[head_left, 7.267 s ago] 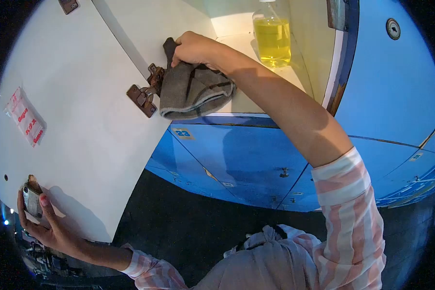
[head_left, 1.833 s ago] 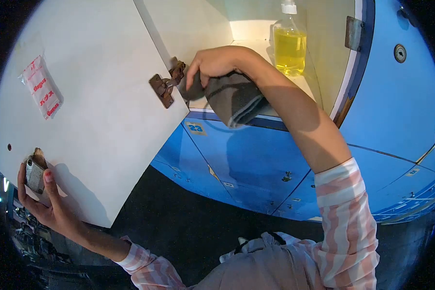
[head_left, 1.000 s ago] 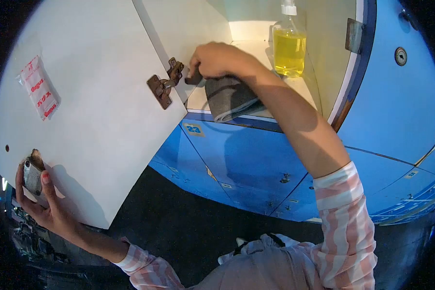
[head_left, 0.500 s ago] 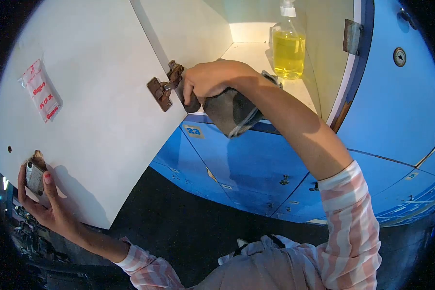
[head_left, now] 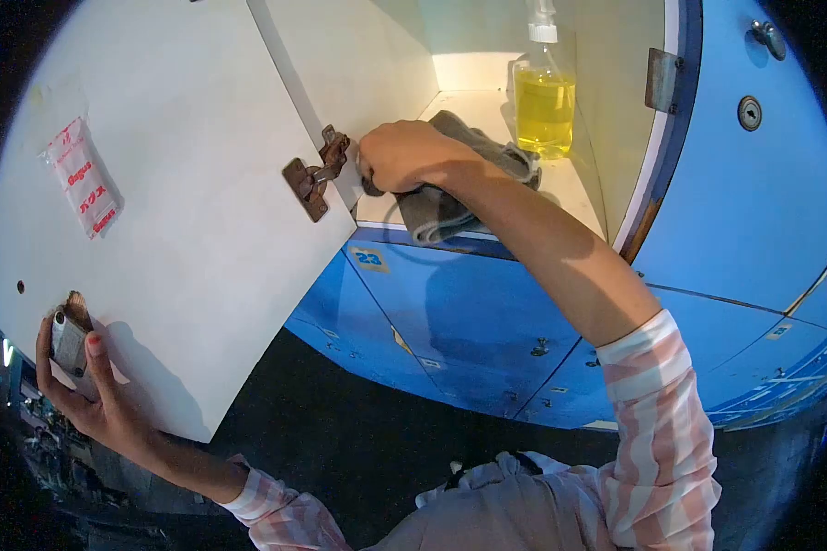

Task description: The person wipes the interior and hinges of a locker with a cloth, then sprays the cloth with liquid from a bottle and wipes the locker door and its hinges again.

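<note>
At the locker opening, my right hand is closed on a dark grey cloth, beside the rusty hinge. Part of the cloth lies on the compartment floor and reaches toward a clear bottle of yellow liquid, which stands upright inside. My left hand is at the lower left of the white open door, its thumb and fingers apart around the metal lock body. A red and white packet is fixed to the door's upper left.
Blue locker doors run below the opening, one with a number 23 label. On the right is another blue door with a round lock and a knob. Dark floor shows below.
My right hand has shifted slightly, and the cloth that hung over the front edge now lies more on the compartment floor. My left hand stays at the lock. The view has moved a little.
</note>
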A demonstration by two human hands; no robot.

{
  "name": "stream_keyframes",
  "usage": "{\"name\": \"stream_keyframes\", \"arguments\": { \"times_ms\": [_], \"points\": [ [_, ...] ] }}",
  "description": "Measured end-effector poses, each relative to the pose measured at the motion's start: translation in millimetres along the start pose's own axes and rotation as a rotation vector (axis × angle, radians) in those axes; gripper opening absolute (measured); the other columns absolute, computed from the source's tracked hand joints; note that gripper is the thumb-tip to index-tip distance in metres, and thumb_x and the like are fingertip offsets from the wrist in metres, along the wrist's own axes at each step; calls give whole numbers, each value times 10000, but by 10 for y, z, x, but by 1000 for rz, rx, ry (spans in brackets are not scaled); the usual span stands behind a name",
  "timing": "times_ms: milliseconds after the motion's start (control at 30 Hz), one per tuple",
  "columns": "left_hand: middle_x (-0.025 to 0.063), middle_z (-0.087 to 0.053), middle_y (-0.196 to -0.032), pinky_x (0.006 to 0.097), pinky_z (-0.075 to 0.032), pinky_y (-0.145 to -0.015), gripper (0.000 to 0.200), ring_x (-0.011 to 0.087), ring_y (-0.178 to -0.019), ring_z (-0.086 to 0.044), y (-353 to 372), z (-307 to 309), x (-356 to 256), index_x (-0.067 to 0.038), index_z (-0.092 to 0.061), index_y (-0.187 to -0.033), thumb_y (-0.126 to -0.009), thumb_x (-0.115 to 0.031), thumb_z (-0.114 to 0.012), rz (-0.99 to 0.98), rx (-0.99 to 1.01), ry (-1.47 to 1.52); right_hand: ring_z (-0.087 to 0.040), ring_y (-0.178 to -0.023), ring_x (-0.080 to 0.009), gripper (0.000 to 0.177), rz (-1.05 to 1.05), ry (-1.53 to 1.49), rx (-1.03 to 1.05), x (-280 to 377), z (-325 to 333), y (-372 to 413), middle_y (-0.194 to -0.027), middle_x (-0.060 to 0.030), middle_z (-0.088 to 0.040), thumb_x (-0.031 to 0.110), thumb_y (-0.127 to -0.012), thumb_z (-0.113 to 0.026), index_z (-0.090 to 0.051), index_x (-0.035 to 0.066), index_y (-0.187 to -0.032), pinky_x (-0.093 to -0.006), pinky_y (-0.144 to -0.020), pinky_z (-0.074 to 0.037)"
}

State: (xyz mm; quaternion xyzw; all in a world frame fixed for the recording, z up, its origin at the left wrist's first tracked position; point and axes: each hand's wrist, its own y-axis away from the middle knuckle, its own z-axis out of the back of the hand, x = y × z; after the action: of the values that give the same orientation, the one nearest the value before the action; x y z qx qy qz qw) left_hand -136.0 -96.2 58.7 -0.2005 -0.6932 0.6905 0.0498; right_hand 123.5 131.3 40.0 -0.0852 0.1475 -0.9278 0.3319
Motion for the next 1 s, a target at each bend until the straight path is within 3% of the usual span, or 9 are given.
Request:
{"name": "stream_keyframes", "arguments": {
  "times_ms": [133,200,300,367,433,467,533,667,1000],
  "points": [
    [117,-487,-1140,311,-445,-841,382,201,-984,-498,-1,-13,-43,-40,-460,-1141,-806,-155,-604,-35,26,1,-594,-782,-263,297,200,-248,157,-95,62,-96,-878,-112,-636,52,-608,-552,-656,60,-886,-319,-669,-453],
    [119,-482,-1146,307,-443,-840,377,199,-993,-493,6,-18,-47,-37,-461,-1139,-807,-148,-602,-19,5,48,-573,-744,-197,357,348,-353,445,-103,152,-142,-859,-85,-643,29,-585,-583,-656,75,-931,-281,-660,-436],
    [118,-474,-1157,305,-440,-837,378,197,-1001,-486,-4,6,-21,-38,-460,-1141,-807,-144,-602,-42,21,24,-543,-719,-163,379,357,-531,563,-242,281,-123,-828,-77,-638,24,-571,-609,-659,85,-941,-268,-645,-424],
    [93,-470,-1158,313,-437,-864,398,190,-1029,-476,-5,6,-28,-58,-459,-1141,-796,-180,-614,-14,23,25,-560,-764,-175,324,328,-492,491,-311,323,-132,-849,-72,-641,26,-609,-569,-667,83,-912,-277,-660,-432],
    [68,-466,-1159,321,-433,-892,419,183,-1056,-466,-6,12,-20,-78,-459,-1142,-784,-216,-627,16,17,26,-588,-803,-233,275,-101,-89,127,-337,361,-142,-875,-105,-635,47,-648,-528,-665,76,-884,-304,-669,-456],
    [67,-468,-1160,319,-435,-888,429,181,-1053,-469,-4,17,-12,-80,-458,-1145,-780,-225,-632,4,24,18,-588,-803,-233,275,-99,-84,126,-375,300,-134,-875,-105,-635,47,-648,-528,-665,76,-884,-304,-669,-456],
    [67,-470,-1161,317,-436,-884,440,178,-1049,-473,-6,17,-21,-81,-457,-1148,-777,-235,-637,-10,32,8,-602,-821,-325,209,-176,42,-352,-457,54,-103,-858,-183,-620,103,-663,-533,-648,8,-810,-405,-673,-486],
    [119,-466,-1163,317,-432,-849,397,206,-1014,-475,0,-5,-33,-32,-444,-1155,-806,-135,-602,-4,23,19,-605,-812,-325,229,-119,98,-76,-382,-145,-153,-834,-191,-618,101,-636,-544,-644,9,-820,-404,-689,-487],
    [118,-452,-1180,331,-421,-884,393,214,-1031,-470,5,-26,-73,-40,-445,-1154,-804,-129,-600,23,12,-32,-576,-841,-329,198,22,50,100,37,7,54,-874,-168,-579,51,-674,-496,-631,43,-819,-396,-693,-467]
  ]
}}
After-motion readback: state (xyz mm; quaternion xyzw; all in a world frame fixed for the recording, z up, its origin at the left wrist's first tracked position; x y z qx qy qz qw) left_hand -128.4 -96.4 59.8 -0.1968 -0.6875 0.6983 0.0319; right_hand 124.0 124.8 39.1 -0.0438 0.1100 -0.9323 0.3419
